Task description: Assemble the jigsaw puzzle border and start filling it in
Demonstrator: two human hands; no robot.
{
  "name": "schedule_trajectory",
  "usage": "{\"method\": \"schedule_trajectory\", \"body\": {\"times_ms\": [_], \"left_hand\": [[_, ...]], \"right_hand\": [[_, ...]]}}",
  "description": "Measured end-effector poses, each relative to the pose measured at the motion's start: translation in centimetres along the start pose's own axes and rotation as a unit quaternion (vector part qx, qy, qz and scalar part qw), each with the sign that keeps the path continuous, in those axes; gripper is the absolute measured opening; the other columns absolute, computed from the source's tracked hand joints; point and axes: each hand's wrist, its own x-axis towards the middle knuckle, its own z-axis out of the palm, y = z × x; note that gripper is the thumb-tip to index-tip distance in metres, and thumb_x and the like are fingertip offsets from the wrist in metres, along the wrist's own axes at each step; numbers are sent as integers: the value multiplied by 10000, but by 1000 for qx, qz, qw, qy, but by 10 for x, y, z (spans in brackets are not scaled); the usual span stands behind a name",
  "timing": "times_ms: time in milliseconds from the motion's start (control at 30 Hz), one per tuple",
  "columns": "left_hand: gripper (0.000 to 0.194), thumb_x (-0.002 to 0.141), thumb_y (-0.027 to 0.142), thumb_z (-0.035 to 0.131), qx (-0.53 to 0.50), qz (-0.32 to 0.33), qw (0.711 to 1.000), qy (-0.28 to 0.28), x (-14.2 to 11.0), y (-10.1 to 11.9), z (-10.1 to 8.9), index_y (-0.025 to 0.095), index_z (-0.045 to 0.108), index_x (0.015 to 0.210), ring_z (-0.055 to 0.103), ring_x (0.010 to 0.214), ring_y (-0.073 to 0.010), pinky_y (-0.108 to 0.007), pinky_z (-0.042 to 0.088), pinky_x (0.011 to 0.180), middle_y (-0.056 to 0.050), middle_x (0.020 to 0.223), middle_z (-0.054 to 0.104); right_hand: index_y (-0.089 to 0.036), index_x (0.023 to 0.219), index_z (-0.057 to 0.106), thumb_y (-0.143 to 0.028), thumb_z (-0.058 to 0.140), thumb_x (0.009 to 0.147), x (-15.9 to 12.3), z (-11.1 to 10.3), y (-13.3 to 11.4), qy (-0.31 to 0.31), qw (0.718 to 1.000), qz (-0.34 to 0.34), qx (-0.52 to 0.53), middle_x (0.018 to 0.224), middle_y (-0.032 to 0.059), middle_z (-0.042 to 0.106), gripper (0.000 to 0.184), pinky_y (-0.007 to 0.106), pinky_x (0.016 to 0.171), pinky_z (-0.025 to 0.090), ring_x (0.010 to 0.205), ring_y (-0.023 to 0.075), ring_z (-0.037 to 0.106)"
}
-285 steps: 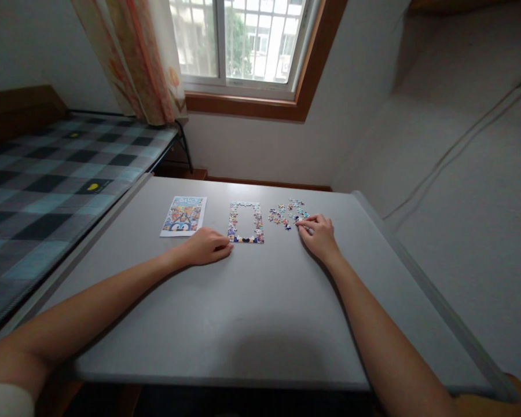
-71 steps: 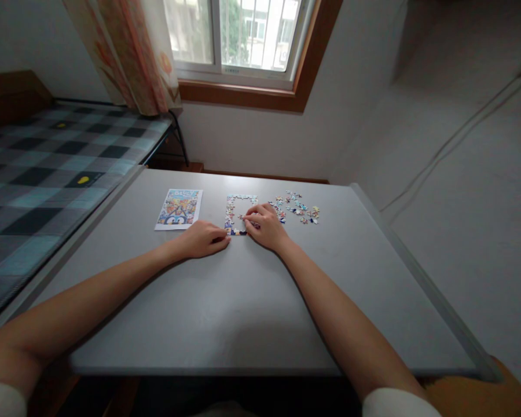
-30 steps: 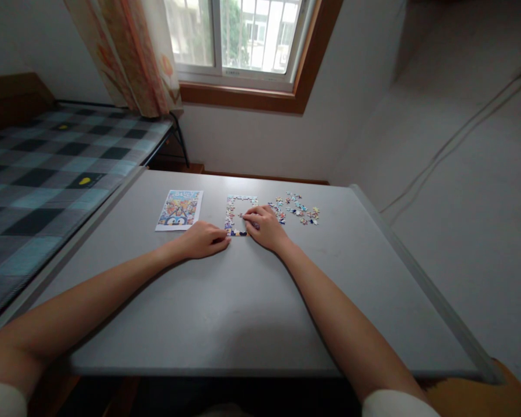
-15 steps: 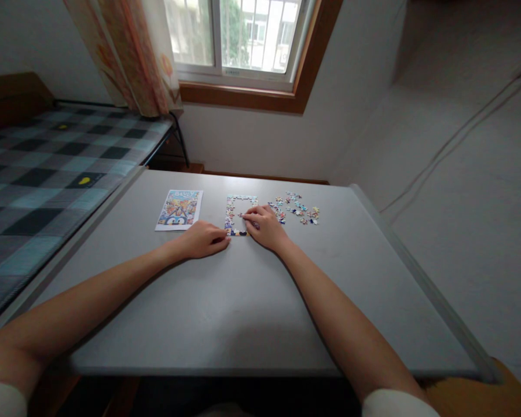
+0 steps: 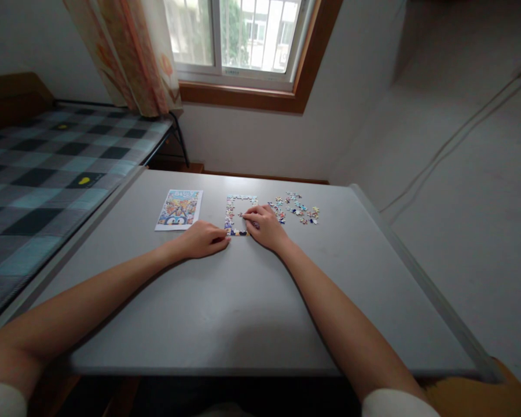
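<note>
A jigsaw frame [image 5: 231, 211], an open rectangle of joined border pieces, lies on the grey table [image 5: 226, 301]. My left hand [image 5: 203, 239] rests on the table with its fingertips against the frame's near left corner. My right hand [image 5: 264, 226] lies over the frame's right side, fingers pinched on a small puzzle piece inside the frame. Several loose pieces [image 5: 298, 209] lie scattered to the right of that hand. A printed reference picture [image 5: 179, 209] lies left of the frame.
A bed with a checked cover [image 5: 39, 179] stands along the table's left edge. A window [image 5: 238, 35] and a curtain [image 5: 130, 58] are behind the table. A white wall runs close along the right.
My right hand came from the loose pieces to the frame several seconds ago. Over the last second it has barely shifted; my left hand has stayed still.
</note>
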Motion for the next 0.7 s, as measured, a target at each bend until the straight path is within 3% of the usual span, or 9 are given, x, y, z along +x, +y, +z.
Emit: {"method": "schedule_trajectory", "body": {"times_ms": [700], "left_hand": [[396, 953, 346, 433, 4, 3, 1000, 0, 1, 0, 0, 173, 585, 631, 475, 485, -104, -269, 239, 524, -16, 556, 599]], "right_hand": [[-213, 1030, 777, -203, 571, 897, -1, 1, 1, 1, 1000, -2, -4, 1056, 68, 709, 246, 404, 978, 451, 1025, 233, 507]]}}
